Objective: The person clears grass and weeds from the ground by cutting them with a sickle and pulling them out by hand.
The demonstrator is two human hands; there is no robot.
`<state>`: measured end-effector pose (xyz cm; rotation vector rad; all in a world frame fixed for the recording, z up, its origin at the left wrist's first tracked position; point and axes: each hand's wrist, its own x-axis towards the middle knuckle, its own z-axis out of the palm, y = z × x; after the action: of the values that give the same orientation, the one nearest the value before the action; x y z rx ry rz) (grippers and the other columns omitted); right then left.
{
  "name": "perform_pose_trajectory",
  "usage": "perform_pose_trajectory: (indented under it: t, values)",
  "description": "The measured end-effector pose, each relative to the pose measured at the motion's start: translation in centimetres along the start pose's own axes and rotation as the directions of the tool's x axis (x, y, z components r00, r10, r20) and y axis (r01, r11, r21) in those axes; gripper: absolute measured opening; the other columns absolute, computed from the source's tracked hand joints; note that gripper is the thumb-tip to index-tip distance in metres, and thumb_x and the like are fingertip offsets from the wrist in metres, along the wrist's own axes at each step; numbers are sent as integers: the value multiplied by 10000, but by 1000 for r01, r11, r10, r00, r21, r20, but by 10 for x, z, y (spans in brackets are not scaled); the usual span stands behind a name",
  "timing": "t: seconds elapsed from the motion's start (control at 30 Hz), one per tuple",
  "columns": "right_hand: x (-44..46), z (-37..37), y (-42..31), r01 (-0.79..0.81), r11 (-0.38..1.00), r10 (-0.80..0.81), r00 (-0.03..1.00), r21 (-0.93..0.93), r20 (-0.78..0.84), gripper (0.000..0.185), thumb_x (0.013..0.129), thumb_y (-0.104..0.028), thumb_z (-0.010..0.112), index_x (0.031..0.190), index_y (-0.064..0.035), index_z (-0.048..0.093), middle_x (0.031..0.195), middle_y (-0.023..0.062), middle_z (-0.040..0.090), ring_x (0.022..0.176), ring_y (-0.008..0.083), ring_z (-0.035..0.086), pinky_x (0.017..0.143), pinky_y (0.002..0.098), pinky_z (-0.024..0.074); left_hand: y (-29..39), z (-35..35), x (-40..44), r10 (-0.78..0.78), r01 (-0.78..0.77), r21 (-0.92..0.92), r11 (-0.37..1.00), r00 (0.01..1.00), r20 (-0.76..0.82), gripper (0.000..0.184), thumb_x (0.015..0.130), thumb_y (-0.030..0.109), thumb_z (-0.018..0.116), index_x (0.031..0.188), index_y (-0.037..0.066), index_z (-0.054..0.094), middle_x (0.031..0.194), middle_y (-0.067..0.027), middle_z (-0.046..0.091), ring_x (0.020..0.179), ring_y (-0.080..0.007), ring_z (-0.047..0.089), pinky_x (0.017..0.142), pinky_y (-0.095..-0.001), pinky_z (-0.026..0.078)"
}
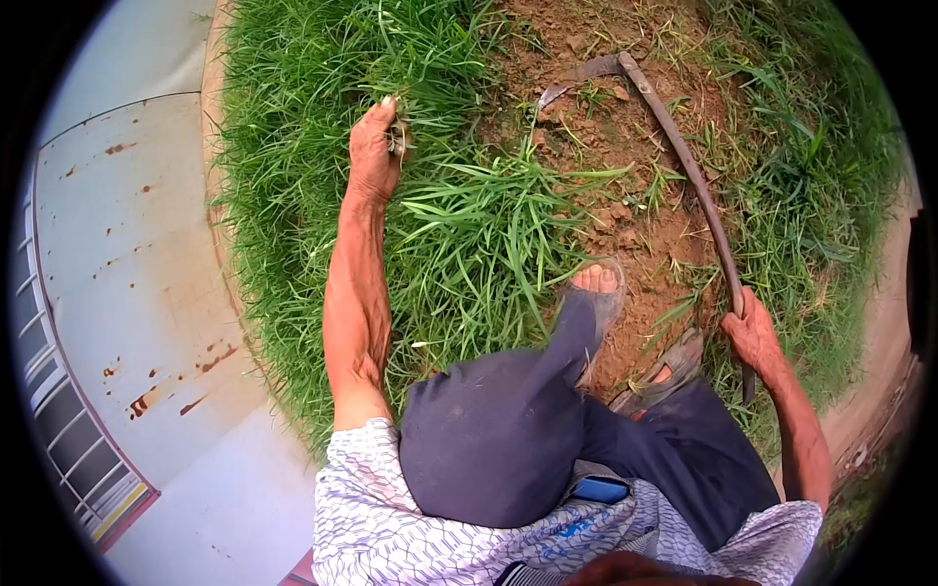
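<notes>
My left hand [373,154] is closed around the base of a small clump of green plants [420,93], with pale, soil-covered ends showing at its side. My right hand [751,332] grips the lower part of a long, curved wooden handle [692,161]. At the handle's far end, a dark metal blade [598,67] points left over bare reddish soil [606,127]. Long-leaved green plants [489,225] stand between my left hand and my sandalled foot [598,283].
Dense grass-like plants [283,127] fill the left side beside a pale, rust-marked panel [137,254]. More grass [801,146] grows at the right, edged by a dirt path [874,361]. My bent knee [489,430] is below centre, near a blue object [600,489] at my waist.
</notes>
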<state>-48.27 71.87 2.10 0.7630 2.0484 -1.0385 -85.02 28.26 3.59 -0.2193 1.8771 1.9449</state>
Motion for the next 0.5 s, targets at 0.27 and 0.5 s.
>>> perform_pose_trajectory:
  t: [0.27, 0.5]
  values:
    - [-20, -13, -31, -69, 959, 49, 996, 274, 81, 186, 734, -114, 547, 883, -36, 467, 608, 54, 444, 469, 187, 440, 445, 350, 402, -44, -76, -45, 94, 48, 291, 955, 885, -456, 256, 971, 298, 563, 974, 43, 574, 828, -32, 623, 617, -135, 545, 568, -290, 449]
    - [-45, -16, -20, -159, 885, 116, 986, 438, 122, 134, 723, -69, 558, 831, -55, 479, 572, 4, 456, 369, 103, 401, 335, 266, 353, -113, 130, -55, 160, -301, 813, 498, 954, 254, 240, 906, 266, 559, 924, 26, 564, 878, -118, 603, 905, -296, 581, 966, -485, 364]
